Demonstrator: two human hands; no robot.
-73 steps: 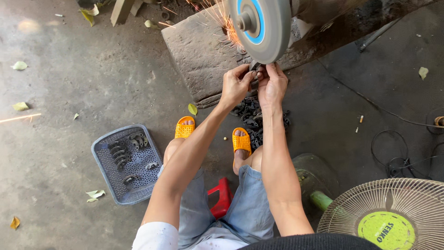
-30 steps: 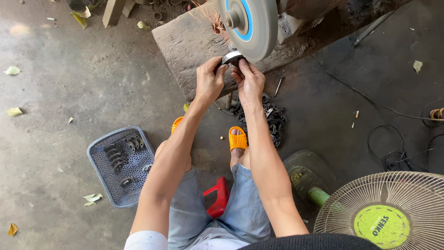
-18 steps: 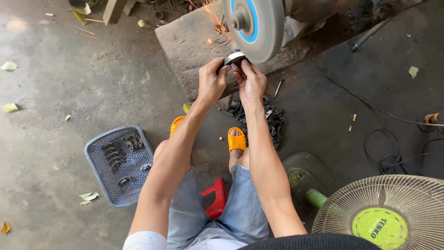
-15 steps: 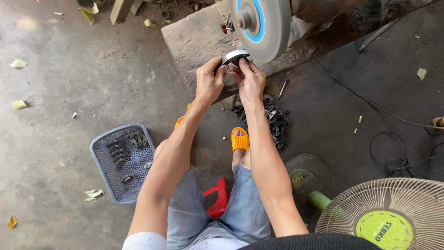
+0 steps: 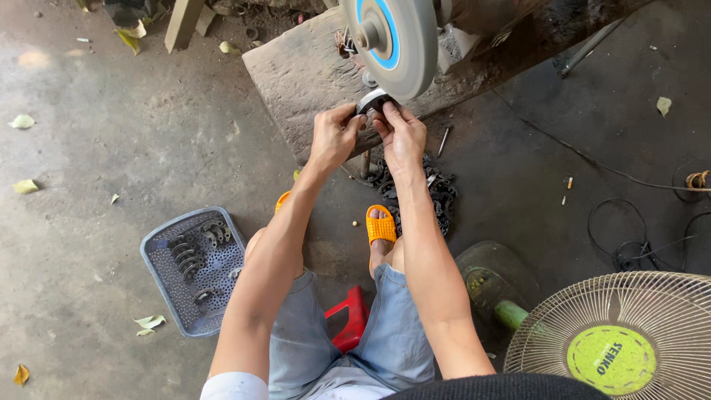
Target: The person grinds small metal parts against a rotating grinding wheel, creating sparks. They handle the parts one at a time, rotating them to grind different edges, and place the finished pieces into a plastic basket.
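Observation:
My left hand (image 5: 333,135) and my right hand (image 5: 402,132) together grip a small round metal ring part (image 5: 372,101). They hold it just under the rim of a grey grinding wheel (image 5: 396,42) with a blue centre, mounted at the edge of a rough concrete block (image 5: 304,74). A pile of dark metal parts (image 5: 437,194) lies on the floor below my hands, by my foot in an orange sandal (image 5: 381,225).
A grey perforated plastic tray (image 5: 194,267) with several dark metal pieces sits on the floor at left. A red stool (image 5: 352,318) is under me. A floor fan (image 5: 615,337) with a green hub stands at lower right, black cables (image 5: 637,244) beside it.
The sparks seen at the wheel earlier are gone. Both hands stay on the ring part under the wheel; the view has shifted slightly.

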